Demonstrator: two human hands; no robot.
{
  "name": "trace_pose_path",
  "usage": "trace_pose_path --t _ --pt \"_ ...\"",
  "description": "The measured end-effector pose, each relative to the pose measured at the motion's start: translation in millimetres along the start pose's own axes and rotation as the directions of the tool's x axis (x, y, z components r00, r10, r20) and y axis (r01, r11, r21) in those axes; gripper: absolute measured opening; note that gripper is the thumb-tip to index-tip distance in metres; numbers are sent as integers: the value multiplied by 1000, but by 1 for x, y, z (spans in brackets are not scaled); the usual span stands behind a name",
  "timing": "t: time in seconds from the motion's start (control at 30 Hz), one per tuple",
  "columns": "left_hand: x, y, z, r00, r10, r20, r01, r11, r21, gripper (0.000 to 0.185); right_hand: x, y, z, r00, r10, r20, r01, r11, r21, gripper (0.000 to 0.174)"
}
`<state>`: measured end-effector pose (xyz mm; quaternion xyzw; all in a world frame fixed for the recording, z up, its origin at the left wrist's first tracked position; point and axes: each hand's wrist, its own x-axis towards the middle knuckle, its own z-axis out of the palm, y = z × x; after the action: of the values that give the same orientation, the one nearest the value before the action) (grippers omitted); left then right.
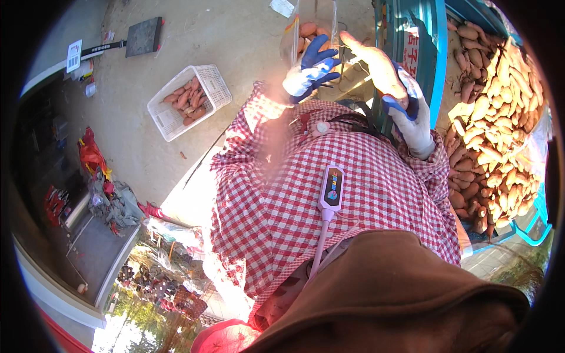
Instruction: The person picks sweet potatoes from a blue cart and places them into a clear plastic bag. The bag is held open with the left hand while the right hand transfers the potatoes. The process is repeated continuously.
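Both of my hands wear white gloves with blue-coated palms and fingers. My left hand (311, 70) has its fingers spread with nothing in them, beside a clear plastic bag (287, 42) of sweet potatoes (308, 29). My right hand (410, 108) grips the lower end of a large, long sweet potato (375, 64), whose other end points up and left towards the bag. Thin roots hang from it, in bright sun. To the right, a big heap of sweet potatoes (503, 128) lies in a blue-framed cargo bed. The lower part of the bag is hidden behind my left hand.
A white plastic crate (213, 84) with sweet potatoes stands on the concrete floor at left. Beyond it lies a dark flat platform (143, 37) with a strap or arm. The cargo bed's teal side wall (435, 57) stands close by my right hand. Crumpled bags (112, 203) lie near a doorway.
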<state>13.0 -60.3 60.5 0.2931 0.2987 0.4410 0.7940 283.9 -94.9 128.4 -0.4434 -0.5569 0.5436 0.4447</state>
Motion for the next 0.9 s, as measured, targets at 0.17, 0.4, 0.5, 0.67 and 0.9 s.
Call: trace_pose_path --t 0.17,0.4,0.5,0.67,0.9 --pt "-48 9 10 958 158 -238 -236 907 -349 58 33 -14 54 695 -158 701 543 755 -368 68" --pt "-184 78 -222 543 375 -751 -538 842 32 45 48 15 -17 926 -292 239 346 407 -845 58" --pt "-107 70 -197 283 234 -930 -609 793 14 43 50 49 -59 981 -117 -156 -167 -90 -982 67" --pt "63 -18 -117 890 13 -456 -38 998 -45 31 41 96 -87 932 5 -362 -362 -43 -931 63" --pt "173 -126 -234 812 -263 -521 574 198 795 35 40 91 -82 933 -46 -357 -355 50 -934 53"
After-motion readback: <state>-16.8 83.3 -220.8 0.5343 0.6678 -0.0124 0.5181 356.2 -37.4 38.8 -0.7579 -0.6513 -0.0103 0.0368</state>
